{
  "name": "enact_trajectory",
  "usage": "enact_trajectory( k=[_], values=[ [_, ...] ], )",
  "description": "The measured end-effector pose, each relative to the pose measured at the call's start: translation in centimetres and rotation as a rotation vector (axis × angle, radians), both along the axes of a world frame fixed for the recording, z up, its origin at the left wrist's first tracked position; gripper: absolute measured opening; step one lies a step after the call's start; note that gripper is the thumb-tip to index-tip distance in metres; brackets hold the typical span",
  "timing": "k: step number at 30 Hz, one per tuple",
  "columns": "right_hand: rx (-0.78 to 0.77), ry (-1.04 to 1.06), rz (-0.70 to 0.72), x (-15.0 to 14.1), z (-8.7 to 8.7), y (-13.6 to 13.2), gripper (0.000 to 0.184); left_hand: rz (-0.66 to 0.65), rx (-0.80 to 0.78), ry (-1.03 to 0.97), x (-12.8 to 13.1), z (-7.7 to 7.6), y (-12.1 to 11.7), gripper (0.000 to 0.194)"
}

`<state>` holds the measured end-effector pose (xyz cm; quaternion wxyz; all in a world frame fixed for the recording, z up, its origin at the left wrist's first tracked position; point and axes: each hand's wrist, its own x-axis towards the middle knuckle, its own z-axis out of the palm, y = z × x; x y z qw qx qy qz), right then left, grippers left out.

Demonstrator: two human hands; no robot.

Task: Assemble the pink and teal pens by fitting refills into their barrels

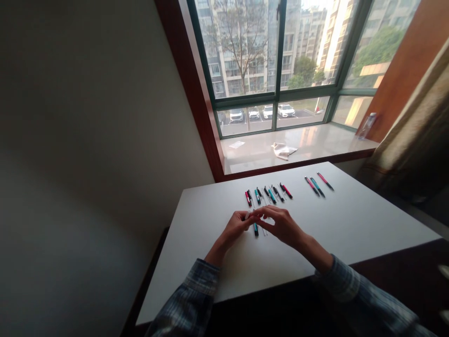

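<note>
Plaid sleeves [185, 299] end in a left hand [236, 227] pinching something small and pale [247, 215], a right hand [280, 225] against it, over a teal pen [256, 229]; a row of pens [268, 195] and three more pens [317, 185] lie far on the white table [351, 224].

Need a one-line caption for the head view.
Left hand and right hand meet over a teal-and-black pen on a white table, near rows of red and teal pens.

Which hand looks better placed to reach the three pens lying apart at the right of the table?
Probably the right: the right hand lies nearer the three slim red and teal pens on the white table, while the left hand sits farther off, beyond it.
</note>
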<state>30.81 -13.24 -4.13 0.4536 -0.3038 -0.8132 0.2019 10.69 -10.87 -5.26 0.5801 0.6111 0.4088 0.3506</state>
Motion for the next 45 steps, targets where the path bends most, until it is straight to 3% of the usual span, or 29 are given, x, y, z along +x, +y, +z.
enact_trajectory(
  k=[10, 17, 28, 33, 39, 45],
  values=[
    [-0.040, -0.051, 0.048, 0.1, 0.5, 0.1, 0.021, -0.042, 0.014, 0.026, -0.2, -0.1, 0.1, 0.056],
    [-0.062, 0.016, 0.000, -0.6, 0.5, 0.0, 0.013, -0.023, 0.019, 0.017, -0.3, -0.5, 0.4, 0.059],
    [-0.138, 0.114, -0.003, -0.3, -0.8, 1.5, 0.019, 0.006, 0.003, -0.027, -0.2, -0.3, 0.3, 0.056],
    [-0.161, 0.143, -0.052, 0.9, -1.9, 2.6, 0.028, 0.122, -0.050, -0.161, 0.0, -0.2, 0.5, 0.054],
    [-0.171, -0.038, -0.166, 3.1, -3.3, 3.9, 0.037, 0.310, -0.039, -0.342, 0.3, -0.4, 0.8, 0.050],
    [-0.143, -0.108, -0.170, 2.8, -4.1, 4.0, 0.042, 0.300, 0.092, -0.293, 0.2, -0.3, 0.7, 0.036]
  ],
)
